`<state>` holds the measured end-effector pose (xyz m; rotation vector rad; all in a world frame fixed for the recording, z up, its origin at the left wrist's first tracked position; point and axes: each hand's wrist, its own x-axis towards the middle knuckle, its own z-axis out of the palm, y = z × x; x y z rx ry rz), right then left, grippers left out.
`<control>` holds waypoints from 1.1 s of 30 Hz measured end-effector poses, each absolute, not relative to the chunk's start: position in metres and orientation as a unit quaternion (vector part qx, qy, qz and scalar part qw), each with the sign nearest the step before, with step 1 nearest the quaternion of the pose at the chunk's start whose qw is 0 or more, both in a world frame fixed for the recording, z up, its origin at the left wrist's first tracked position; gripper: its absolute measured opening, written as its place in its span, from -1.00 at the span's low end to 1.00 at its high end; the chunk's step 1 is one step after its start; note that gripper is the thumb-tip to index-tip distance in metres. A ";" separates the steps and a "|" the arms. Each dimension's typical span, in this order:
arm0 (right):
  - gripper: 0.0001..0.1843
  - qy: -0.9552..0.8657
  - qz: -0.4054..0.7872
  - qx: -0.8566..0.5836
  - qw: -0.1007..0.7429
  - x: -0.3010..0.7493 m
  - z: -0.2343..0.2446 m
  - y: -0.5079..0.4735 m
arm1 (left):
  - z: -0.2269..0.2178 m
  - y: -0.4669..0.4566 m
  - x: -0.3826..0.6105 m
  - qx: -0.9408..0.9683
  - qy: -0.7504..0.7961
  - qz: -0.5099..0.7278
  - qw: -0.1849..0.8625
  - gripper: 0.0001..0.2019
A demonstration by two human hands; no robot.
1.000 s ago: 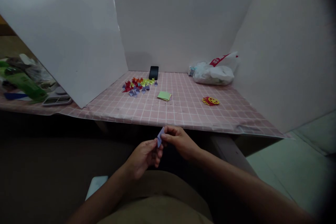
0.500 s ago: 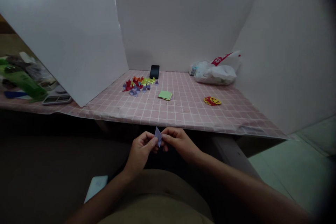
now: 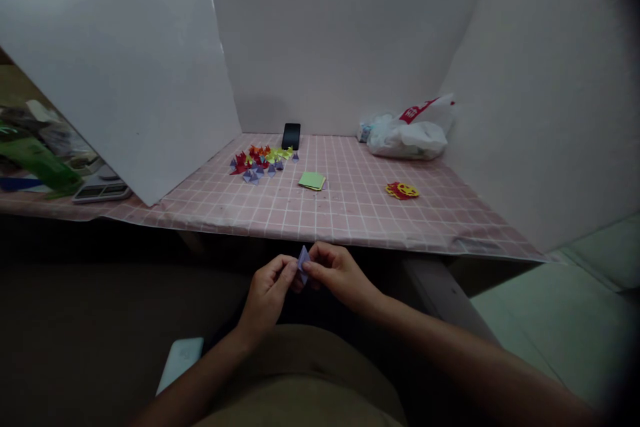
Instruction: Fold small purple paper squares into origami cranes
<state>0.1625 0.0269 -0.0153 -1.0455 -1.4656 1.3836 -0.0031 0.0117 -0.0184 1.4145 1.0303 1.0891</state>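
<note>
- The paper is at lower centre of the frame, just below the table's near edge, between both hands' fingertips.
- Its long axis runs nearly upright; neither hand is nearer, as both touch it.
- Left hand: fingers pinching its left edge.
- Right hand: fingers gripping its right side, thumb over the face.
- A second ago the paper leaned right; now it is straighter.

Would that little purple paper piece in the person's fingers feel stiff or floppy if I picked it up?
Probably fairly stiff for paper: the purple paper piece rises to a sharp point between the left hand and right hand. Likely very light, since it looks small and thin. It might crush easily, being only folded paper.
</note>
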 end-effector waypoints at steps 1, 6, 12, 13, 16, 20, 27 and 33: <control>-0.81 -0.591 0.537 -0.426 0.424 0.162 -0.016 0.027 | -0.018 0.011 -0.003 0.586 0.428 0.455 0.516 -0.77; -0.78 -0.609 0.543 -0.403 0.415 0.161 -0.017 0.025 | -0.022 0.013 -0.003 0.568 0.448 0.461 0.514 -0.80; -0.71 -0.598 0.557 -0.390 0.424 0.159 -0.019 0.023 | -0.025 0.015 -0.004 0.560 0.442 0.476 0.514 -0.79; -0.70 -0.601 0.551 -0.393 0.425 0.159 -0.019 0.023 | -0.024 0.015 -0.004 0.554 0.439 0.474 0.525 -0.79; -0.70 -0.615 0.534 -0.399 0.422 0.161 -0.017 0.024 | -0.022 0.014 -0.004 0.544 0.436 0.459 0.551 -0.79; -0.74 -0.603 0.556 -0.392 0.417 0.165 -0.014 0.029 | -0.021 0.014 -0.005 0.552 0.433 0.412 0.581 -0.77; -0.69 -0.616 0.514 -0.435 0.408 0.167 -0.016 0.030 | -0.025 0.017 -0.006 0.562 0.417 0.388 0.599 -0.73; -0.63 -0.632 0.534 -0.415 0.377 0.166 -0.018 0.030 | -0.028 0.015 -0.004 0.553 0.437 0.426 0.567 -0.73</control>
